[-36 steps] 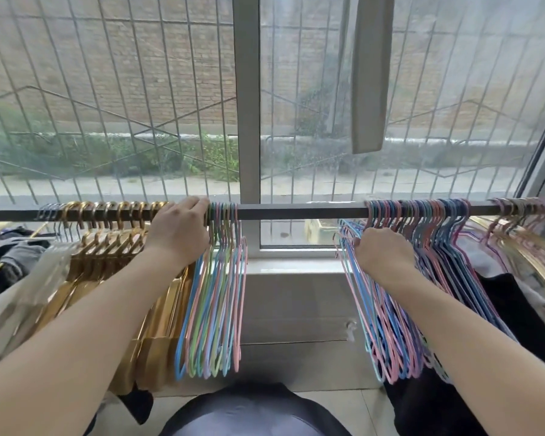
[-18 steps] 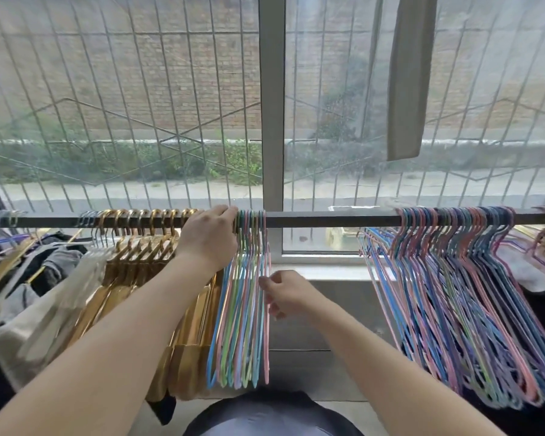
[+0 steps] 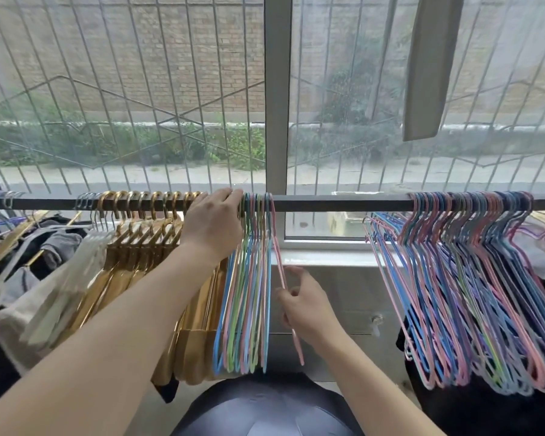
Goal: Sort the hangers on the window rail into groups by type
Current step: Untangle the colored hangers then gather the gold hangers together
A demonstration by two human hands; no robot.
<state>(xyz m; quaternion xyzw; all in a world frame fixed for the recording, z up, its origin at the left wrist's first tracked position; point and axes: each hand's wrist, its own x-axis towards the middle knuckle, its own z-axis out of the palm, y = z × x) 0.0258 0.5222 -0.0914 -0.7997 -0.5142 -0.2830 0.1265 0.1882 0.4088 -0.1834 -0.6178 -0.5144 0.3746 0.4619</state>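
Observation:
A dark rail [image 3: 337, 203] runs across the window. Gold hangers [image 3: 145, 228] hang left of centre, with a small bunch of thin pastel hangers [image 3: 249, 278] beside them. My left hand [image 3: 214, 225] rests on the rail between the two, fingers curled over the hooks of the pastel bunch. My right hand [image 3: 306, 305] pinches the arm of a pink hanger [image 3: 280, 265], the rightmost of that bunch, pulled slightly away from the others. A large bunch of pastel hangers [image 3: 472, 278] hangs on the right.
Clothes on hangers [image 3: 29, 262] crowd the far left of the rail. A grey cloth strip [image 3: 428, 67] hangs in front of the window at upper right. Dark garments [image 3: 485, 410] hang below the right bunch. The white sill [image 3: 328, 256] lies behind the rail's bare middle stretch.
My right hand left the large right bunch, crossed to the small pastel bunch and took hold of the pink hanger's arm. My left hand stayed on the rail.

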